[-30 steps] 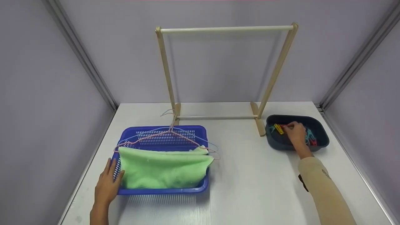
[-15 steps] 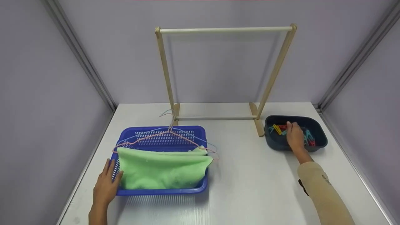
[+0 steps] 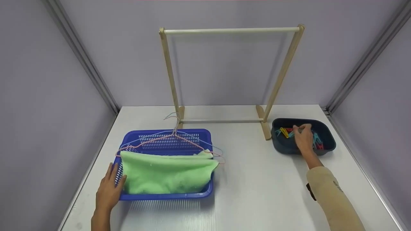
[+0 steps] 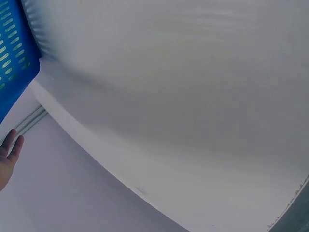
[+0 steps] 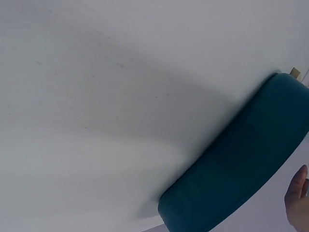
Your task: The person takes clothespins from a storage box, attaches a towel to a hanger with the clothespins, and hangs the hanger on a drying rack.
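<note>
My left hand (image 3: 108, 192) rests against the left side of a blue perforated plastic basket (image 3: 167, 196), its fingers straight along the rim. A light green cloth (image 3: 167, 175) hangs folded over a pink hanger (image 3: 189, 143) lying across the basket. Behind it lies a light blue hanger (image 3: 205, 142). My right hand (image 3: 304, 138) is over a dark oblong tub (image 3: 284, 147). Thumb and fingertips pinch a small clothespin (image 3: 300, 130), mostly hidden by the fingers. Beside them in the tub lie a yellow clothespin (image 3: 284, 132) and several red and teal ones.
A wooden rack (image 3: 278, 86) with a white top bar (image 3: 231, 31) stands at the back of the white table (image 3: 250, 179), between basket and tub. Its right foot (image 3: 266, 130) comes close to the tub. Grey-lilac walls (image 3: 48, 128) enclose the table at the back and both sides.
Inside the tub, my right hand has shifted slightly and its thumb and fingers have turned, with a small clothespin now showing between them. My left hand, basket and cloth stay put.
</note>
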